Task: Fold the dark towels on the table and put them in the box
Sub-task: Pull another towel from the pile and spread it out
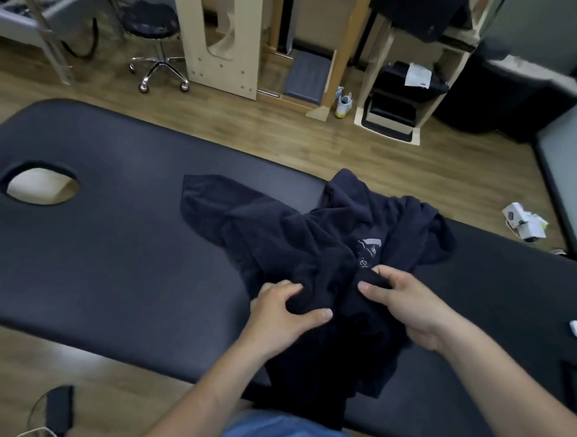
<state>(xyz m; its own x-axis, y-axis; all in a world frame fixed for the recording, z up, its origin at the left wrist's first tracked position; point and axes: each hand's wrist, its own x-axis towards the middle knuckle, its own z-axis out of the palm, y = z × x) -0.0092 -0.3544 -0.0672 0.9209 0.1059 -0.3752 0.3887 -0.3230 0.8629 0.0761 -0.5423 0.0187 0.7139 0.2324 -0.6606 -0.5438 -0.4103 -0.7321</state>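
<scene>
Your left hand [284, 313] pinches a fold of the dark towels [315, 253], thumb and fingers closed on the cloth. Your right hand [406, 308] grips a bunch just beside it, fingers curled shut. The pile spreads away from both hands over the black desk [112, 242], crumpled, one end draped over the near edge.

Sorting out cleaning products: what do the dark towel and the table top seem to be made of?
The dark towel looks like soft terry cotton: matte, fuzzy, crumpling in loose folds where the left hand and right hand pinch it. The table top looks like padded vinyl or faux leather: smooth, with a faint sheen.
</scene>
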